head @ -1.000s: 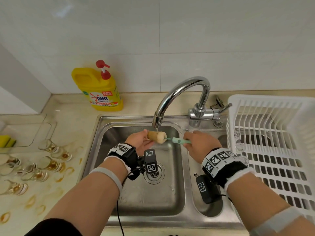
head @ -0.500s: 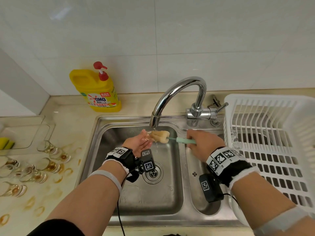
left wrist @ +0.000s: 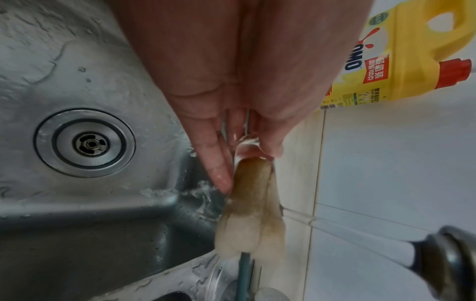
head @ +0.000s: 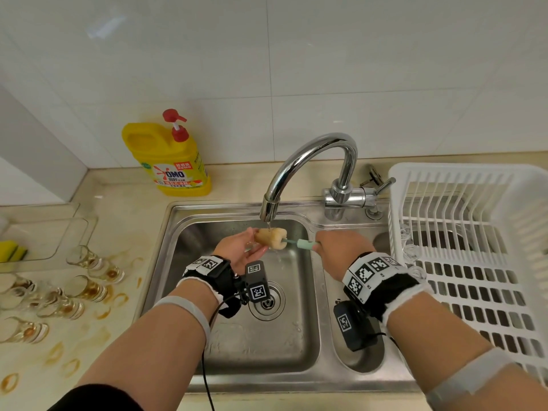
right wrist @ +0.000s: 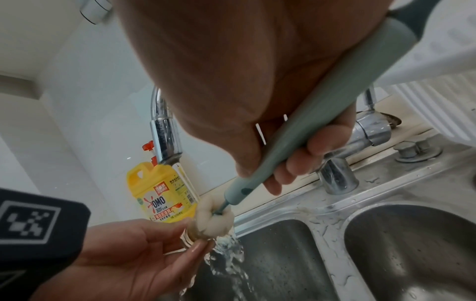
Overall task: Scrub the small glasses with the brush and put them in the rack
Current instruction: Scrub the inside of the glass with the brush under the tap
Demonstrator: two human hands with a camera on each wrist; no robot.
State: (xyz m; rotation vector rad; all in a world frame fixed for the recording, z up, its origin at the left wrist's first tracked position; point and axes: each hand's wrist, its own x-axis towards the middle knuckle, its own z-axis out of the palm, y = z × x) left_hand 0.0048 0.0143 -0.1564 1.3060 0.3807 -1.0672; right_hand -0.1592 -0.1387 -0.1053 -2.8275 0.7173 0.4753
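Left hand (head: 237, 250) pinches a small glass (right wrist: 189, 234) at its fingers (left wrist: 219, 177), right hand (head: 335, 247) is clenched round the brush (right wrist: 304, 132), sponge head jammed in the glass under the tap (head: 308, 167). Wet glass could easily slip into the sink (head: 267, 345) if the brush gets yanked. Rack (head: 474, 247) sits right of the hands. Bottle (head: 169, 155) behind reads OMO.

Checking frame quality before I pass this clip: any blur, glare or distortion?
Head view: sharp, wide-angle bending at the edges, soft glare on the faucet. Left wrist view: left hand close and soft, sponge brush blurred. Right wrist view: right hand shadowed, fills the upper frame.
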